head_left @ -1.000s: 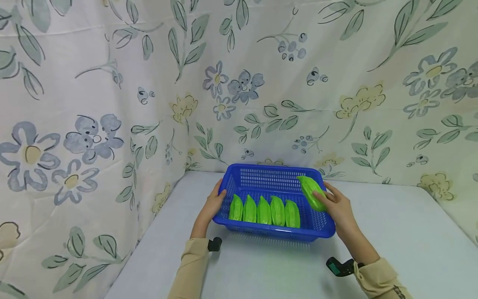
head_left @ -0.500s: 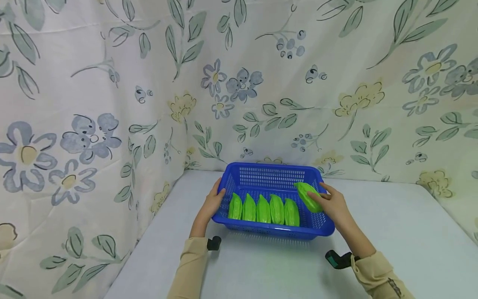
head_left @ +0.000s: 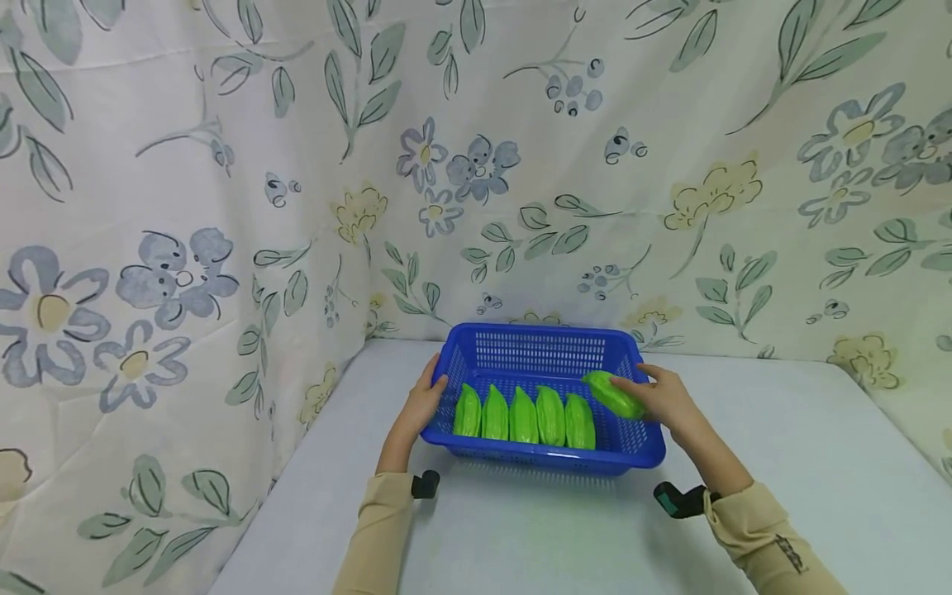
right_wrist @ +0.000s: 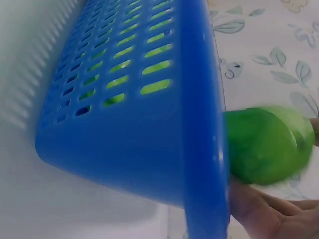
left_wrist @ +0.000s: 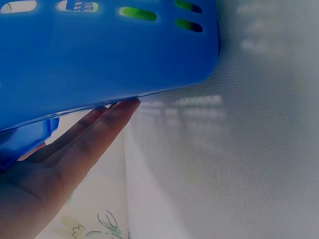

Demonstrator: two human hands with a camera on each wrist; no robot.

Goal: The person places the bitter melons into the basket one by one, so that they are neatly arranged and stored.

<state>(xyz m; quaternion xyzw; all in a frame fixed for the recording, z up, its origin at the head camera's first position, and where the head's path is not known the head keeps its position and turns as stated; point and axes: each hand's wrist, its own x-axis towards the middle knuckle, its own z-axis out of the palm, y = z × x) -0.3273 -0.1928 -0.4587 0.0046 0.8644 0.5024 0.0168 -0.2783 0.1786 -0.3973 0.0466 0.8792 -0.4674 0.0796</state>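
Note:
A blue slotted plastic basket (head_left: 550, 456) is in the middle of the head view, its inside tipped toward me. Several green bitter melons (head_left: 523, 416) lie side by side in a row along its near left part. My left hand (head_left: 422, 402) grips the basket's left side, thumb over the rim; in the left wrist view its straight fingers (left_wrist: 94, 137) lie along the outside. With my right hand (head_left: 667, 403) I hold another bitter melon (head_left: 613, 395) over the basket's right end. This melon is blurred in the right wrist view, beside the rim.
The basket is over a white table (head_left: 535, 537), with light from its slots falling there. A floral curtain (head_left: 550, 165) hangs behind and along the left side. Black wrist devices (head_left: 680, 500) sit by both sleeves.
My right hand has lowered the bitter melon slightly and turned it to lie flatter over the basket's right end. My left hand keeps its grip on the basket; the row is unchanged.

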